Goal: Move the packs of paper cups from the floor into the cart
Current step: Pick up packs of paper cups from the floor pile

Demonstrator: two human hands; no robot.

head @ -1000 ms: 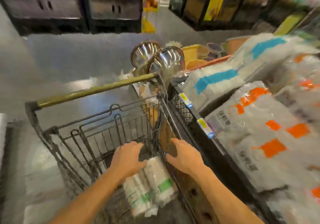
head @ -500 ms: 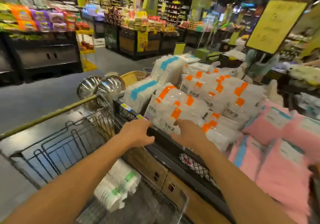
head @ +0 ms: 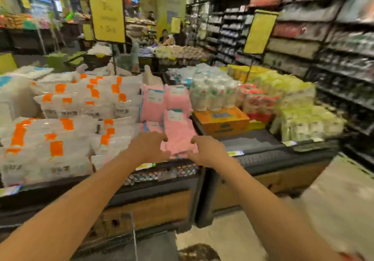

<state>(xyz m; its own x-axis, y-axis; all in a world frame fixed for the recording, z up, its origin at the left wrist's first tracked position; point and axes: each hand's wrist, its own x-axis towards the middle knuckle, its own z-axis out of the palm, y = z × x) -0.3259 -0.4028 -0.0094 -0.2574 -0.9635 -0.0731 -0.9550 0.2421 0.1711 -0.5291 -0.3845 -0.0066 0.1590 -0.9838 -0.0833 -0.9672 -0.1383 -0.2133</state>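
Observation:
The view is blurred by motion. My left hand [head: 148, 146] and my right hand [head: 208, 151] are both stretched out in front of me at chest height, fingers loosely curled and holding nothing. They hover in front of pink packs [head: 178, 131] on a display bin [head: 162, 171]. Of the cart only a thin wire edge [head: 134, 234] shows at the bottom. Packs of paper cups [head: 214, 93] with green and red print stand on the display further right. No pack on the floor is visible.
White packs with orange labels [head: 66, 123] fill the bin on the left. An orange box [head: 222, 119] and yellow-green packs [head: 299, 119] lie on the right bin. Dark shelving [head: 334, 48] lines the right side. Pale floor [head: 334, 200] opens at lower right. People stand far back.
My view has swung right, away from the cart and the cup pack lying in it. Both hands have let go of that pack, risen and moved right with the turn, now in front of the pink packs.

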